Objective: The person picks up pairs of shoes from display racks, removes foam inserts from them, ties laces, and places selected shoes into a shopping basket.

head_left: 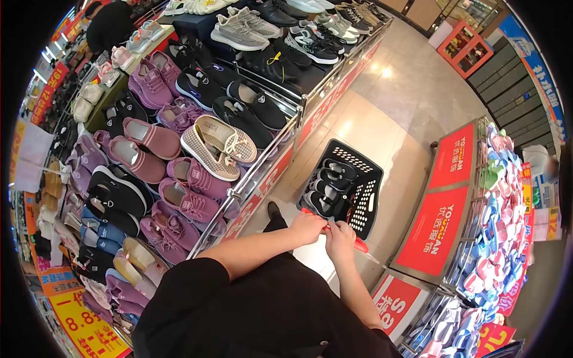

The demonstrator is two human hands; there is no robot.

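Both of my hands are on the red handle (360,245) of a black perforated basket (369,203). The fingers of my left hand (308,229) are wrapped over the handle's left part. Close beside it, my right hand (341,240) has its fingers closed at the middle of the handle, and the two hands nearly touch. Several dark shoes with pale soles (329,185) lie in the basket, beyond my hands.
On the left a metal-railed display (262,156) holds purple, black and beige shoes (209,143). A rack with red panels (433,230) and colourful slippers (492,238) stands right. Tiled floor (382,113) runs between them. A person in dark clothing (110,27) is at the upper left.
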